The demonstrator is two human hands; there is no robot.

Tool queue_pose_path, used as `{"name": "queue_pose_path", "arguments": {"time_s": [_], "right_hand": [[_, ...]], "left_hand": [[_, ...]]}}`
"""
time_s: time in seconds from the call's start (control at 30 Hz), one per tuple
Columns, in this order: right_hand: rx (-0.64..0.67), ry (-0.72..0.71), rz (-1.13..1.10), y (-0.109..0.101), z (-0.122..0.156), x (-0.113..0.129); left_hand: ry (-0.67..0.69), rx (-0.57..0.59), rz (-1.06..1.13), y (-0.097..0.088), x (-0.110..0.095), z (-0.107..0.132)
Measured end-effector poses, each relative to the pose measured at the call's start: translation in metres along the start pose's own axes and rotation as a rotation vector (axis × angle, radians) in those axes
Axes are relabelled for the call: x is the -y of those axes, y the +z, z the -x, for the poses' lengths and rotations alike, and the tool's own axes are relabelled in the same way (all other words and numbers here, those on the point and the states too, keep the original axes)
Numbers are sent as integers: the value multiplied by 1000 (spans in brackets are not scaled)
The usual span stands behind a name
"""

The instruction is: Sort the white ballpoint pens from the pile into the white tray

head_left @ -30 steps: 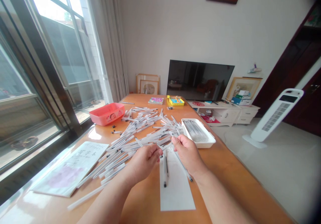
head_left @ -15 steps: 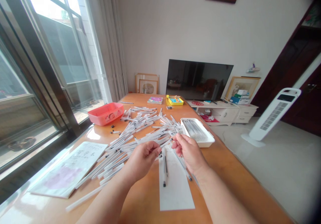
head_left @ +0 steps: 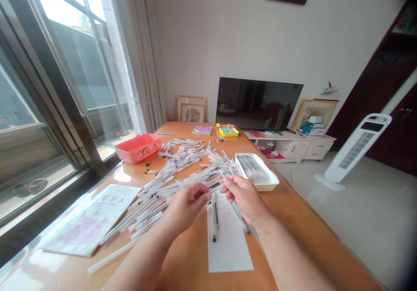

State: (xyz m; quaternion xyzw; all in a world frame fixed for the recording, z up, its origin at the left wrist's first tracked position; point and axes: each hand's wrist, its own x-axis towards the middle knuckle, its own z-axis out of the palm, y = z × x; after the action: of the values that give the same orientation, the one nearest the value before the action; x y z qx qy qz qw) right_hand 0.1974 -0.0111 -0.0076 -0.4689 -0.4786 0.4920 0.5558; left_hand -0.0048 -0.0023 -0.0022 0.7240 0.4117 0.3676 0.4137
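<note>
Over the near part of a loose pile of clear-barrelled pens and pen parts (head_left: 187,156), my left hand (head_left: 190,204) is closed, thumb against the fingers. A small dark bit shows by its fingertips; what it grips is too small to name. Just to its right, my right hand (head_left: 243,195) is also closed in a pinch. A pale tip pokes out above its fingers, hard to separate from the pens behind. Below and between both hands lies a white paper strip (head_left: 228,249), with a black-tipped pen (head_left: 214,223) on it.
A white tray (head_left: 273,186) holding a row of pens stands beyond my right hand. At left are a red plastic basket (head_left: 130,152) and a writing booklet (head_left: 94,221). A yellow box (head_left: 228,131) and a colourful booklet (head_left: 201,130) lie at the table's far end.
My left hand has shifted slightly right, and my right hand's fingers have turned and moved a little left, narrowing the gap. The pen on the paper stays in place.
</note>
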Motion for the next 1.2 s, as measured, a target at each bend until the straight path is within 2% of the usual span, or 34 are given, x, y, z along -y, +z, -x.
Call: {"name": "queue_pose_path", "arguments": {"time_s": [0.2,0.27,0.4,0.5,0.63,0.73,0.83,1.0,1.07,1.13,1.2], "right_hand": [[-105,-21,-160,-11,-4,4],[-129,-22,-164,-13,-6,4],[-133,-20,-163,-13,-7,2],[-101,-10,-190,-12,-5,2],[-33,20,-252,-13,-4,5],[-43,-3,-277,-18,-5,7],[-155,-69,-305,-29,-9,10],[-584,-228,-269,-55,-18,19],[-696,-263,-230,-63,-18,26],[-710,-266,-193,-65,-14,35],[-610,-228,-154,-61,-7,44]], "left_hand": [[-278,-214,328,-15,5,-4],[-325,-238,430,-17,10,-5],[-297,-234,551,-18,14,-6],[-265,-237,523,-17,12,-8],[-245,-322,469,-17,7,-11],[-243,-404,449,-17,3,-12],[-238,-455,403,-17,-1,-10],[-243,-431,355,-19,-2,-9],[-246,-415,349,-19,-1,-9],[-238,-398,343,-19,-2,-9],[-209,-359,336,-18,-3,-8]]}}
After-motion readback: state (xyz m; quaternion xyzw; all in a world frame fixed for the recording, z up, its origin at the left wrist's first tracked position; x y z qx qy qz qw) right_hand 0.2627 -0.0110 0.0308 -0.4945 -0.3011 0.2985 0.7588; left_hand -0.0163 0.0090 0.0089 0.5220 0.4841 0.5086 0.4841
